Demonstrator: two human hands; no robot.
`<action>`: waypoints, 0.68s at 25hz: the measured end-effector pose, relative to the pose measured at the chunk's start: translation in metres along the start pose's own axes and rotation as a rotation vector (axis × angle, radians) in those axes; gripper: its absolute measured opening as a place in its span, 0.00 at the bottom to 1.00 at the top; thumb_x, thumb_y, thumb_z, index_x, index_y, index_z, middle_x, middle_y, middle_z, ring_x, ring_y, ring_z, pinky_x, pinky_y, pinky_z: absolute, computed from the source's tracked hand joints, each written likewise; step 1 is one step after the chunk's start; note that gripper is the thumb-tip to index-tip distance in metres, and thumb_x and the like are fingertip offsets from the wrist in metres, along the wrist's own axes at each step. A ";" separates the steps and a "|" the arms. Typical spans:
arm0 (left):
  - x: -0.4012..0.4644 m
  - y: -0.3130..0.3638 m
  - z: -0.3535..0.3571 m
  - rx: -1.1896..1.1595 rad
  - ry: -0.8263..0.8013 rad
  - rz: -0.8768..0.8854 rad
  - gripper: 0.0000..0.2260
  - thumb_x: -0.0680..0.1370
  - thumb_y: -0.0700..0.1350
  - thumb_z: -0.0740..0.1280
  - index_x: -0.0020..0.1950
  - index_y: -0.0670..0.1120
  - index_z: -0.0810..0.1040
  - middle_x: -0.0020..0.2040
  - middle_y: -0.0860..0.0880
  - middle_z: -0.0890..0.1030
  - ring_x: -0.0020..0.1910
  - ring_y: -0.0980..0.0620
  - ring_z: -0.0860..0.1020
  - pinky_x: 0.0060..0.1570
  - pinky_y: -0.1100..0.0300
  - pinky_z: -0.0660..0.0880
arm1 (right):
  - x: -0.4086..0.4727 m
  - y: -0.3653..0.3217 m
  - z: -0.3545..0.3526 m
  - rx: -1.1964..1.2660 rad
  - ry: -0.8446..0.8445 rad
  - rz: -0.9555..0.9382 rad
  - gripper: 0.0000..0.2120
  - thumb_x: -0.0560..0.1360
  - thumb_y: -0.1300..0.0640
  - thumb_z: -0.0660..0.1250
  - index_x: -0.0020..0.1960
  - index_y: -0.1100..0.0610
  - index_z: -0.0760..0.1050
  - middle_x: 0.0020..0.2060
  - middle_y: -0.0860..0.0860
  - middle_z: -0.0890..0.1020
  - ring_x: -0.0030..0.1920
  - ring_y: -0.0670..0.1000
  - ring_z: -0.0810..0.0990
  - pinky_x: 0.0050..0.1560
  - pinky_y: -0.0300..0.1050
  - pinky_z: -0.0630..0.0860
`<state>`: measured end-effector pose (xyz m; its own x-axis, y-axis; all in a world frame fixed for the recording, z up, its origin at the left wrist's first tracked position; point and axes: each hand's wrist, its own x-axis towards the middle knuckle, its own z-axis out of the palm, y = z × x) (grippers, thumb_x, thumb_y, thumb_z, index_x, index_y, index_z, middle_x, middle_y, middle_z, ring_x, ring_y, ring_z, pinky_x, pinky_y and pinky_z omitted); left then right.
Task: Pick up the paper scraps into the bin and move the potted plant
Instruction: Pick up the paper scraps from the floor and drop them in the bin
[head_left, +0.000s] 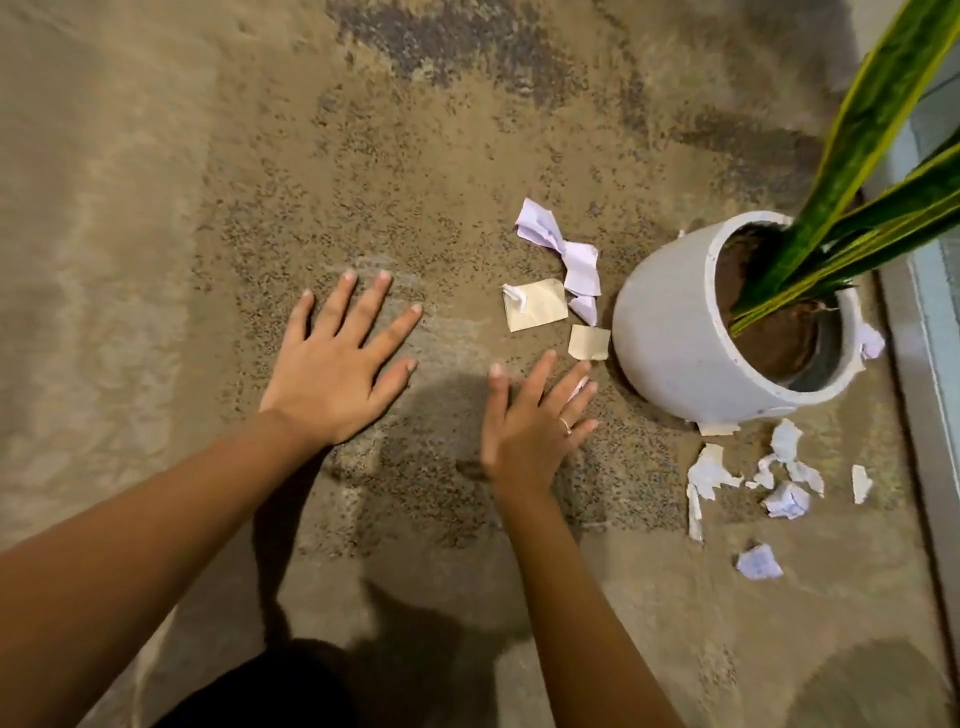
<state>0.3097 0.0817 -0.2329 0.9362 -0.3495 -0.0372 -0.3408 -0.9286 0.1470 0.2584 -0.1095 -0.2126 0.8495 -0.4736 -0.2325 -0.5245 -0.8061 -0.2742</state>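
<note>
Hands hover over the speckled brown floor (363, 156): the left hand (337, 364) spreads its fingers wide and holds nothing, while the right hand (535, 421) reaches with straight fingers toward 1 o'clock, a white scrap just under its fingertips. Paper scraps (540, 304) lie at the pot's 9 o'clock and more scraps (769, 483) at its 6 o'clock. The white pot (670, 332) holds long green leaves (872, 130) at the right edge.

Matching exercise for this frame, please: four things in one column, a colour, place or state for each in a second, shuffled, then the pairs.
1. pot
2. left hand
3. leaves
4. beige scrap

A. green with yellow edges
B. white, holds soil
C. flat on the floor, left of the pot
D. fingers spread, holding nothing

Pairs: 1-B, 2-D, 3-A, 4-C
</note>
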 end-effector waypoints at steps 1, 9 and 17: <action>-0.001 0.000 0.000 -0.001 0.002 -0.007 0.25 0.80 0.63 0.42 0.77 0.60 0.50 0.79 0.48 0.51 0.77 0.42 0.51 0.71 0.39 0.51 | -0.006 -0.001 0.005 -0.012 0.010 -0.084 0.36 0.76 0.34 0.42 0.77 0.53 0.48 0.77 0.58 0.44 0.76 0.59 0.39 0.72 0.64 0.38; -0.002 0.002 -0.003 -0.041 0.007 -0.034 0.24 0.80 0.61 0.42 0.77 0.61 0.50 0.79 0.49 0.50 0.78 0.44 0.48 0.73 0.40 0.49 | 0.004 -0.005 0.000 0.015 0.230 -0.206 0.26 0.80 0.43 0.53 0.74 0.53 0.60 0.77 0.59 0.52 0.77 0.59 0.47 0.72 0.61 0.47; -0.002 0.002 -0.001 -0.005 0.021 -0.026 0.24 0.80 0.61 0.42 0.76 0.61 0.52 0.79 0.49 0.53 0.78 0.44 0.51 0.72 0.40 0.51 | 0.008 -0.019 -0.008 0.104 0.401 -0.273 0.18 0.79 0.47 0.58 0.62 0.56 0.75 0.65 0.57 0.74 0.66 0.57 0.69 0.61 0.56 0.64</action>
<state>0.3078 0.0808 -0.2315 0.9462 -0.3229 -0.0205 -0.3163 -0.9365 0.1514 0.2753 -0.1004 -0.2017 0.9011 -0.3662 0.2323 -0.2657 -0.8895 -0.3716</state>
